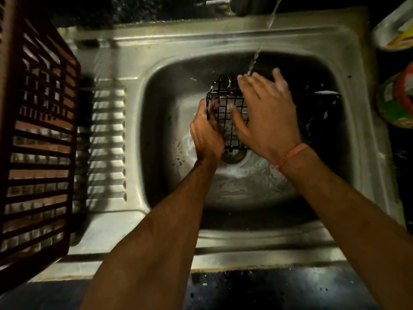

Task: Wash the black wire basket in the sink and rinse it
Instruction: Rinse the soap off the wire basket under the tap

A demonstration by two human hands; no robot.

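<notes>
Both hands work the wire basket (230, 113) over the sink (156, 121) drain: left hand (206, 133) fingers clenched on its corner rim, right hand (266, 117) spread flat against it; light, stiff, probably soap-slick, best held by the rim wire.

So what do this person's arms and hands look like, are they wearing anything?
Both forearms are bare, with no sleeves or gloves in view. The right hand has a thin pinkish-orange thread tied round its wrist. The left hand wears nothing. Bits of white soap foam cling to the fingers.
</notes>
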